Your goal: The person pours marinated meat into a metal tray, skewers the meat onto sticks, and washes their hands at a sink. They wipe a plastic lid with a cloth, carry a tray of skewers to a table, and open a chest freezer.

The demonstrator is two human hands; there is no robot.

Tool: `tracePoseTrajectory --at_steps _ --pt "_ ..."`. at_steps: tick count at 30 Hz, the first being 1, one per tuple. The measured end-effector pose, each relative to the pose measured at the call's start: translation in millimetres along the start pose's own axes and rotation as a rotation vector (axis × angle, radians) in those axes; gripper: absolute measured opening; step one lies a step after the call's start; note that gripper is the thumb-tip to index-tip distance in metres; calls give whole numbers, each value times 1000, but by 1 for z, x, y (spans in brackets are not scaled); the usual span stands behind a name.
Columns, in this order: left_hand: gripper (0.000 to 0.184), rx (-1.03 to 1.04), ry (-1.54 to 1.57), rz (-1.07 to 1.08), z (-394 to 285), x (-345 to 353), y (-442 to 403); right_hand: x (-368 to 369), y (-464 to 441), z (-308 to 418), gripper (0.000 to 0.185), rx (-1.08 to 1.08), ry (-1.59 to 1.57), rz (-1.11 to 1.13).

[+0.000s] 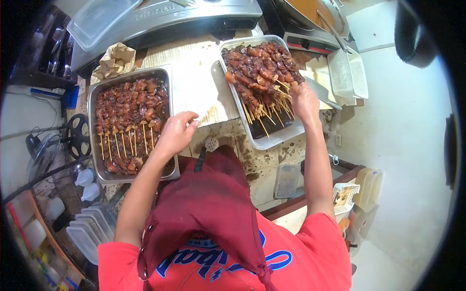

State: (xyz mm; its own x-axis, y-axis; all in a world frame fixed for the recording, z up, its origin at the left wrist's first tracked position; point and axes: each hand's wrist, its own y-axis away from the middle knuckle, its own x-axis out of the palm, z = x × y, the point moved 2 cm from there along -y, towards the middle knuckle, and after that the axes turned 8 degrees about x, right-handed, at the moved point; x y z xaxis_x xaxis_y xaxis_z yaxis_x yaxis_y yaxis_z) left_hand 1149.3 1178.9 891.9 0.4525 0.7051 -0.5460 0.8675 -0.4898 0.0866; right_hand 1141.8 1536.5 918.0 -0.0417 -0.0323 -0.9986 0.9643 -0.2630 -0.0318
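Note:
My right hand (305, 101) has its fingers closed on a meat skewer (283, 84) at the right side of the plastic container (264, 143). Dark glazed skewers (259, 60) are heaped in that container, their bare sticks pointing toward me over dark sauce. My left hand (177, 132) hovers by the right rim of the metal tray (171, 97), fingers loosely bent and apart, with nothing visible in them. Inside the tray, more glazed skewers (128, 104) lie side by side in sauce, sticks toward me.
Behind the trays stands a silver stove (170, 22) with a clear plastic lid (99, 22) on it. Crumpled brown paper (116, 59) sits behind the metal tray. A pan (310, 14) of orange liquid is at the back right, near a white basket (348, 72).

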Motion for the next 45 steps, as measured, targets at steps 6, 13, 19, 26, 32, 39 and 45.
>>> tracePoseTrajectory --at_steps 6,13,19,26,32,39,45 --pt "23 24 -21 47 9 7 6 11 14 0 9 -27 -12 -34" --pt "25 35 94 114 25 -8 18 -14 21 4 15 -57 -169 48" --pt "27 86 419 375 11 -7 28 -28 101 69 20 364 -710 267" --pt "29 -74 966 105 53 -31 87 28 154 290 13 526 -1603 498" --pt "19 -447 1030 -93 122 -77 144 83 185 381 15 667 -1744 756" --pt "11 -529 865 -156 156 -73 158 102 187 385 20 438 -1188 720" --pt "5 -433 727 -201 178 -88 159 79 185 355 21 460 -1064 484"
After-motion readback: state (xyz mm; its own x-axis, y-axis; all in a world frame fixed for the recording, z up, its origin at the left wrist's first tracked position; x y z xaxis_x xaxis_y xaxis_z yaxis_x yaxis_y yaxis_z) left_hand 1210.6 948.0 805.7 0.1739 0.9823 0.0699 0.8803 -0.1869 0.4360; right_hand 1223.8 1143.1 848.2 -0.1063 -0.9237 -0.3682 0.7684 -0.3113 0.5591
